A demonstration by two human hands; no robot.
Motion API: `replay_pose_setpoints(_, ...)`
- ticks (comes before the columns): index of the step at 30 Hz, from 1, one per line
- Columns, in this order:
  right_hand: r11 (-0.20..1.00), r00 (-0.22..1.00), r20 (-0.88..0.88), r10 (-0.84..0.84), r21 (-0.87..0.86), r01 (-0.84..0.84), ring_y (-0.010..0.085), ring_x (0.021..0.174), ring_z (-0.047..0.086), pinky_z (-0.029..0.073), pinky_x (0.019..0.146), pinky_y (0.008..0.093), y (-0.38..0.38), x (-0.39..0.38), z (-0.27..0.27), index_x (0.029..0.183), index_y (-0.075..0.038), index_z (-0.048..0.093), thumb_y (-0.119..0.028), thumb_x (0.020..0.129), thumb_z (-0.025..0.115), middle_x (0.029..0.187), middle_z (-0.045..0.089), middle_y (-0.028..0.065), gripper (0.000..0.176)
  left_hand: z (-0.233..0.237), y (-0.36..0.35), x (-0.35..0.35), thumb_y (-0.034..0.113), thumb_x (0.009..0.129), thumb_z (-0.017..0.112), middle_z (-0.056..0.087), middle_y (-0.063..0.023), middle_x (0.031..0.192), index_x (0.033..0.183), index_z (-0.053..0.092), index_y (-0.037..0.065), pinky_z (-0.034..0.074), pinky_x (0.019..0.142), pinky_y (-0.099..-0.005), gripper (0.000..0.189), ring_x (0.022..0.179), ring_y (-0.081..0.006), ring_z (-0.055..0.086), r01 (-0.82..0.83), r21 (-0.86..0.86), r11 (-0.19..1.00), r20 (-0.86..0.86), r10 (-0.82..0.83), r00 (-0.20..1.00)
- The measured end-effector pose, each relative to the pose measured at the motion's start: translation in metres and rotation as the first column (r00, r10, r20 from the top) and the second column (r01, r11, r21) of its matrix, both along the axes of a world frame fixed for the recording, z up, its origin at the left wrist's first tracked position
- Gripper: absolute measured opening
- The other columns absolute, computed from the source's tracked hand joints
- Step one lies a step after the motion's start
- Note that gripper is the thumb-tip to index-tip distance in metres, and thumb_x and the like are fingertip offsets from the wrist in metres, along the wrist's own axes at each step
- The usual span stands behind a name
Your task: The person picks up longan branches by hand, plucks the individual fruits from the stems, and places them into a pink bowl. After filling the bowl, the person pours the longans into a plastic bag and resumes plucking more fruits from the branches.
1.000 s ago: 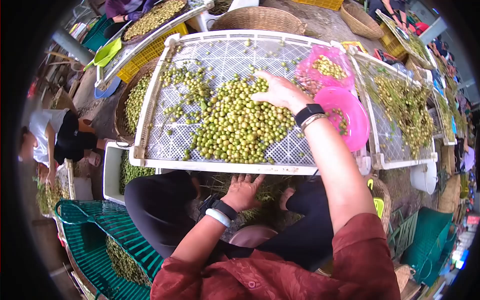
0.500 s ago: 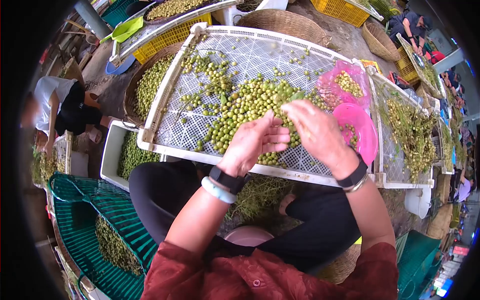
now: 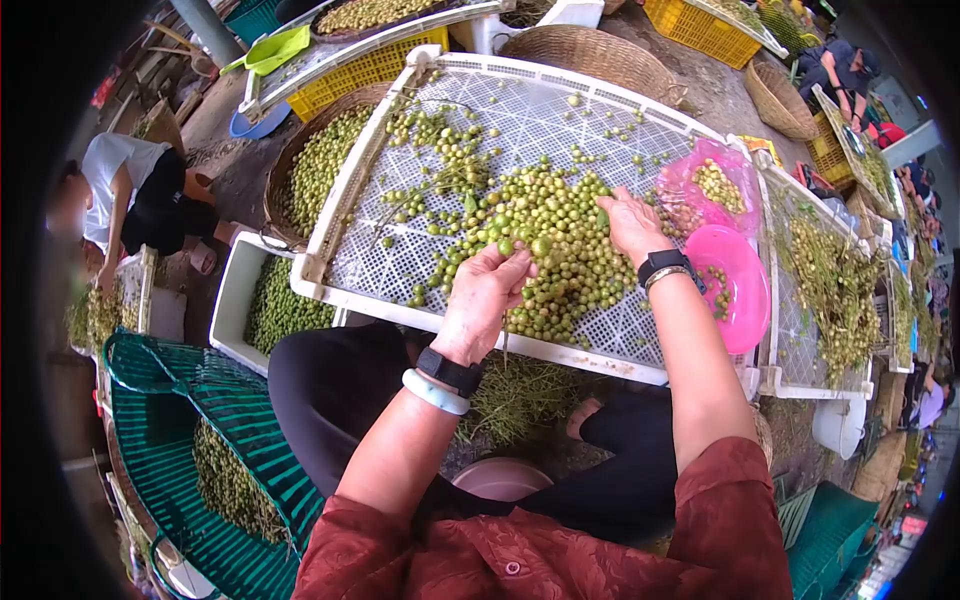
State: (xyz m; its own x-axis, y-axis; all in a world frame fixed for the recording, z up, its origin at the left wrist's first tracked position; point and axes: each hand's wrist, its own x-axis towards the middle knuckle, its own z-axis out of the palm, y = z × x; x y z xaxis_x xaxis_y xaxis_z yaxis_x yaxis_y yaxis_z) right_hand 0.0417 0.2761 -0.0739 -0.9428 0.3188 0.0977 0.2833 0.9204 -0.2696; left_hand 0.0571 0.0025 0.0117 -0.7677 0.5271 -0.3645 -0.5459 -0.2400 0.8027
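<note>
A heap of small round green fruits (image 3: 560,265) lies on a white lattice tray (image 3: 365,262) in front of me. My left hand (image 3: 485,295) is closed in a pinch over the near side of the heap. Green fruits show at its fingertips, and a thin stem hangs below the hand, so it seems to grip a fruit sprig. On the heap's right side, my right hand (image 3: 634,230) has its fingers drawn together beside a small leaf (image 3: 602,217). What those fingers hold is hidden.
A pink bowl (image 3: 738,310) and a pink plastic bag (image 3: 690,178) with fruit sit at the tray's right end. Left are a fruit-filled white box (image 3: 232,300) and a green basket (image 3: 150,420). Another person (image 3: 135,190) bends at far left. Cut stems (image 3: 520,395) lie below the tray.
My hands were raised close together with fingers apart; now they have separated and lowered to the fruit. The left has closed on a sprig, and the right has moved away to the heap's far side.
</note>
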Motion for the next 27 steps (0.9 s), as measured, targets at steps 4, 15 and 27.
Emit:
replay_pose_setpoints(4, 0.99, 0.996, 0.052, 0.079, 0.117, -0.084, 0.0353, 0.098, 0.058, 0.042, 0.085, 0.0485, 0.005, -0.011, 0.004, 0.087, -0.003, 0.06, -0.027, 0.086, 0.047, 0.09, 0.063, 0.0192, 0.027, 0.003, -0.007, -0.002, 0.01, 0.09, 0.055, 0.061, -0.0005, 0.08, 0.092, 0.058, 0.007, 0.033, 0.055, -0.0178, 0.005, 0.06, -0.0029, 0.042, 0.028, 0.102, 0.994, -0.008, -0.028, 1.0)
replay_pose_setpoints(15, 0.846, 0.827, 0.212, 0.52, -0.261, -0.465, 0.0334, 0.079, 0.062, 0.049, 0.071, 0.0433, -0.096, 0.111, 0.159, 0.083, -0.004, 0.063, -0.019, 0.08, 0.063, 0.081, 0.062, 0.0154, 0.015, 0.025, -0.012, 0.006, 0.008, 0.087, 0.059, 0.062, -0.0033, 0.079, 0.087, 0.059, 0.006, 0.034, 0.057, -0.0189, 0.002, 0.059, -0.0042, 0.042, 0.056, 0.081, 0.995, -0.145, -0.044, 0.988)
replay_pose_setpoints(27, 0.636, 0.98, -0.109, 0.164, -0.748, -0.189, 0.0067, 0.075, 0.053, 0.045, 0.069, 0.0242, -0.064, 0.1, 0.151, 0.097, -0.003, 0.061, -0.024, 0.094, 0.053, 0.084, 0.058, -0.0016, 0.022, 0.045, -0.021, 0.014, 0.012, 0.087, 0.058, 0.063, -0.0043, 0.08, 0.106, 0.058, 0.001, 0.038, 0.058, -0.0181, 0.023, 0.062, -0.0042, 0.048, 0.186, 0.231, 0.955, -0.109, -0.165, 0.98)
